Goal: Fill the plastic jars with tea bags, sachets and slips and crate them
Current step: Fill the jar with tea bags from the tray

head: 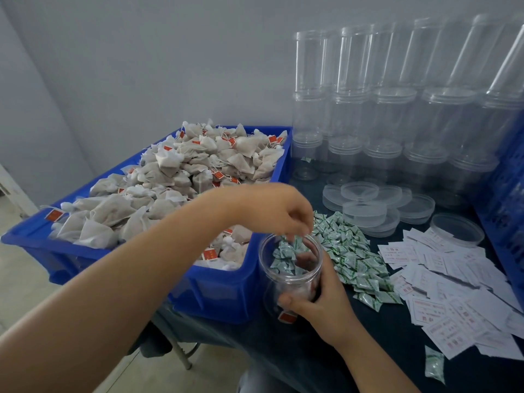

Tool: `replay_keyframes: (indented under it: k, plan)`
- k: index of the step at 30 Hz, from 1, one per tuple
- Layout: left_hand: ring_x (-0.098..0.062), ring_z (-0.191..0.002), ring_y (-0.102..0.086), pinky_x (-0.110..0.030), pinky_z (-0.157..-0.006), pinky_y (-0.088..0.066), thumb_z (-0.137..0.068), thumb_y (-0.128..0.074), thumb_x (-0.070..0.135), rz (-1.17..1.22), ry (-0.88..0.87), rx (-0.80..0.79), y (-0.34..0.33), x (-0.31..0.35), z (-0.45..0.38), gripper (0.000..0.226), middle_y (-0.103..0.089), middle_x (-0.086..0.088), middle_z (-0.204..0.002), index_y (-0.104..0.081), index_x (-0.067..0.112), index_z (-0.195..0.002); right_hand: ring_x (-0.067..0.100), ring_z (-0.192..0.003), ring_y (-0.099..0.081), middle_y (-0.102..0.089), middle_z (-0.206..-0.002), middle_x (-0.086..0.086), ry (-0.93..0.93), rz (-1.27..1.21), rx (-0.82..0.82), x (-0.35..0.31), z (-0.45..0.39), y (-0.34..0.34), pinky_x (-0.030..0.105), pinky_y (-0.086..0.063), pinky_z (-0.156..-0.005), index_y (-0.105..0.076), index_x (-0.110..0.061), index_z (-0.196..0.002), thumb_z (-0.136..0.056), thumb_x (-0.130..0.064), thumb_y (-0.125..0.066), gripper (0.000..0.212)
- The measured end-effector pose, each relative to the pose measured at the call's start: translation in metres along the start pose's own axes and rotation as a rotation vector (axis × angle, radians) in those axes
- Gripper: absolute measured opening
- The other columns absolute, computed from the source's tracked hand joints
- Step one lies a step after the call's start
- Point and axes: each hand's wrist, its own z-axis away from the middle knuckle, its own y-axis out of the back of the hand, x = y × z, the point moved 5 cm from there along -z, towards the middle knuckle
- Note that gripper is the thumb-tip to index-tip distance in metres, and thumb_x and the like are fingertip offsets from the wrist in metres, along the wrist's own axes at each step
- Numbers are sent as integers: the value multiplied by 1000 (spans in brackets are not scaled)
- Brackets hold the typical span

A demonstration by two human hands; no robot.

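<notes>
Left hand (pixel 280 211) hangs over the jar (pixel 289 276), fingers pinching sachets (pixel 286 251); right hand (pixel 320 302) grips it.

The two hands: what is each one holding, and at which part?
The right hand grips the jar around its lower side. The left hand pinches green sachets at their tops over the jar's mouth.
</notes>
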Motion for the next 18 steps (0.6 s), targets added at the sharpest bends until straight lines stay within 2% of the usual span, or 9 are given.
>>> replay_keyframes:
  k: [2,5,7,10,12,14,18]
  plan:
    - [7,-83,-59,-9,-76,-45,-95,-54,24,-13,13,189,19,-13,5,14,-63,19,-89,-65,25,-104,1,-119,-57,-55,-133,-7,-17,5,2,1,0,0,19,-51,-89,-45,-46,-133,-49,-46,-87,94]
    - [-2,-91,-57,-9,-76,-40,-93,-57,22,-77,68,534,45,-42,15,17,-65,6,-104,-66,19,-107,-5,-115,-57,-54,-131,-9,-34,-8,-2,1,1,0,13,-50,-85,-44,-49,-131,-48,-47,-86,93]
    - [-15,-108,-53,-22,-90,-40,-91,-58,20,-177,137,775,60,-66,24,23,-63,-2,-116,-65,14,-113,-5,-116,-56,-54,-131,-10,-30,-10,-2,0,1,-1,14,-50,-85,-44,-51,-130,-48,-48,-86,92]
    - [-27,-133,-31,-40,-110,-25,-89,-59,21,-297,342,1006,67,-107,36,41,-45,-9,-140,-53,13,-129,-4,-116,-56,-54,-131,-9,-22,-13,2,0,1,-1,15,-50,-87,-46,-50,-128,-48,-48,-86,90]
    - [-31,-143,-11,-48,-114,-16,-89,-58,30,-319,506,984,60,-134,39,57,-25,-9,-153,-38,18,-141,-3,-117,-57,-55,-130,-11,-18,-14,4,-1,1,-1,15,-50,-87,-47,-54,-127,-48,-49,-87,89]
    - [-33,-145,2,-52,-115,-8,-90,-56,42,-309,632,889,47,-157,37,66,-10,-11,-158,-27,22,-146,-4,-116,-57,-56,-129,-14,-10,-12,10,-2,1,-1,14,-50,-86,-47,-62,-123,-48,-48,-87,86]
    - [-36,-145,4,-54,-115,-7,-92,-46,54,-288,843,684,21,-193,38,66,-3,-14,-158,-25,24,-147,-6,-117,-56,-56,-123,-25,-14,1,9,-3,1,-1,13,-49,-86,-44,-76,-115,-48,-49,-86,83]
